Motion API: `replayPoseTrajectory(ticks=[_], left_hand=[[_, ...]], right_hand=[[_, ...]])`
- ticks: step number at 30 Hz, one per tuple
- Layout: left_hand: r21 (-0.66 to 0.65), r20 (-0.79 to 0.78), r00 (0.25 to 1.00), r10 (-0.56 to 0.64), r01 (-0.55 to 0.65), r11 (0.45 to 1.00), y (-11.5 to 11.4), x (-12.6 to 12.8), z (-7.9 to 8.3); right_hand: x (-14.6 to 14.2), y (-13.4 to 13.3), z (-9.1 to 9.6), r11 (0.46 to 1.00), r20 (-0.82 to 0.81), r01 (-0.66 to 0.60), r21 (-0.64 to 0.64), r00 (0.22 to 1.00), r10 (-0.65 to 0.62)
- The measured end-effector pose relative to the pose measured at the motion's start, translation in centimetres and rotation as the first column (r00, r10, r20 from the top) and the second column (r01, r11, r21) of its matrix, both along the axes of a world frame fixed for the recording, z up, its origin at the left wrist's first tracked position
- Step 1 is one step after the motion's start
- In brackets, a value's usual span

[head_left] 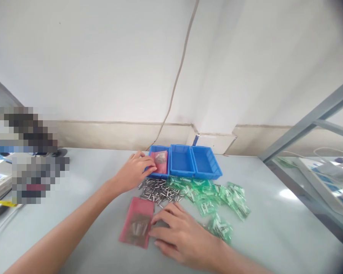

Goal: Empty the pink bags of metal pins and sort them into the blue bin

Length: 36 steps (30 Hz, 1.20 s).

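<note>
My left hand (pixel 137 170) is at the left wall of the leftmost blue bin (pixel 159 176), thumb and fingers apart. A pink plastic bag (pixel 161 161) with small contents lies inside that bin, just right of my fingertips. On the table, a second pink bag (pixel 141 207) lies flat with several small metal pins (pixel 139 229) showing through it. My right hand (pixel 178 232) rests beside this bag, fingers spread, their tips at its right edge. A heap of loose metal pins (pixel 159 191) lies between the bins and my right hand.
Two more blue bins (pixel 182 175) (pixel 207 176) stand to the right in the row. Several green bags of parts (pixel 202 194) are spread in front of them. A person (pixel 31 152), blurred out, is at the left. A grey metal frame (pixel 305 127) rises at the right.
</note>
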<state>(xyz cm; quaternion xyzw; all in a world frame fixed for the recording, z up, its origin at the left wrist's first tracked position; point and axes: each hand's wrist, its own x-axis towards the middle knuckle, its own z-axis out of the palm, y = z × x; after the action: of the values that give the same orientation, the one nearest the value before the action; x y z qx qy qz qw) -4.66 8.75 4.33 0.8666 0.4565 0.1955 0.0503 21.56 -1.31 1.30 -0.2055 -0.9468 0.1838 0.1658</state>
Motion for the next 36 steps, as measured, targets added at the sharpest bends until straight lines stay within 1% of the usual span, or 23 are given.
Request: replayPoseTrajectory(ticks=[4, 6, 8, 9, 10, 12, 14, 15, 17, 19, 22, 24, 27, 30, 32, 36], left_hand=[[0.092, 0.056, 0.998, -0.014, 0.009, 0.996, -1.3, -0.2, -0.9], [0.152, 0.105, 0.994, 0.0, -0.016, 0.988, -2.2, -0.5, -1.0], [0.17, 0.148, 0.989, 0.01, -0.036, 0.985, -3.4, -1.1, -1.0], [0.155, 0.159, 0.987, 0.018, -0.043, 0.987, -4.0, -1.5, -1.0], [0.104, 0.157, 0.987, 0.028, -0.045, 0.994, -4.7, -1.8, -1.0], [-0.065, 0.144, 0.988, 0.047, -0.038, 0.997, -6.1, -2.6, -1.0], [-0.226, 0.108, 0.992, 0.071, -0.045, 0.973, -7.4, -3.3, -1.1], [-0.274, 0.094, 0.993, 0.07, -0.041, 0.961, -7.9, -3.6, -1.2], [-0.329, 0.093, 0.993, 0.073, -0.039, 0.944, -8.9, -4.3, -1.6], [-0.346, 0.106, 0.991, 0.083, -0.041, 0.937, -9.7, -4.9, -2.1], [-0.319, 0.129, 0.989, 0.073, -0.029, 0.947, -10.5, -5.4, -2.8], [-0.294, 0.135, 0.989, 0.057, -0.015, 0.956, -11.0, -5.4, -3.3], [-0.265, 0.117, 0.992, 0.045, -0.013, 0.964, -11.5, -4.8, -3.8], [-0.203, 0.109, 0.992, 0.061, -0.038, 0.978, -11.7, -4.3, -3.7], [-0.185, 0.119, 0.992, 0.049, -0.026, 0.982, -11.7, -4.1, -3.4], [-0.258, 0.141, 0.987, -0.071, 0.106, 0.96, -11.8, -4.2, -2.5]], right_hand=[[-0.5, -0.5, 0.1, 0.992, 0.064, -0.076, 0.104, 0.995, 0.07], [-0.8, -0.6, 0.1, 0.987, 0.088, -0.093, 0.134, 0.993, 0.082], [-1.1, -0.7, 0.0, 0.984, 0.104, -0.092, 0.152, 0.992, 0.076], [-1.2, -0.7, -0.1, 0.984, 0.108, -0.089, 0.154, 0.991, 0.073], [-1.3, -0.7, -0.2, 0.985, 0.111, -0.085, 0.149, 0.992, 0.069], [-1.5, -0.7, -0.4, 0.989, 0.114, -0.075, 0.126, 0.992, 0.061], [-1.7, -0.7, -0.6, 0.993, 0.116, -0.064, 0.096, 0.992, 0.053], [-1.8, -0.7, -0.7, 0.994, 0.118, -0.058, 0.088, 0.992, 0.047], [-1.9, -0.6, -0.8, 0.996, 0.12, -0.041, 0.08, 0.992, 0.031], [-2.1, -0.7, -0.9, 0.997, 0.122, -0.018, 0.079, 0.992, 0.009], [-2.3, -0.7, -1.2, 0.996, 0.127, 0.011, 0.088, 0.992, -0.022], [-2.4, -0.7, -1.4, 0.992, 0.118, 0.021, 0.128, 0.992, -0.036], [-2.6, -0.8, -1.6, 0.971, 0.081, 0.024, 0.239, 0.996, -0.045], [-2.6, -0.7, -1.7, 0.946, 0.046, 0.028, 0.323, 0.998, -0.045], [-2.5, -0.6, -1.7, 0.942, 0.038, 0.024, 0.334, 0.999, -0.039], [-2.2, -0.3, -1.6, 0.952, 0.064, 0.006, 0.306, 0.998, -0.026]])
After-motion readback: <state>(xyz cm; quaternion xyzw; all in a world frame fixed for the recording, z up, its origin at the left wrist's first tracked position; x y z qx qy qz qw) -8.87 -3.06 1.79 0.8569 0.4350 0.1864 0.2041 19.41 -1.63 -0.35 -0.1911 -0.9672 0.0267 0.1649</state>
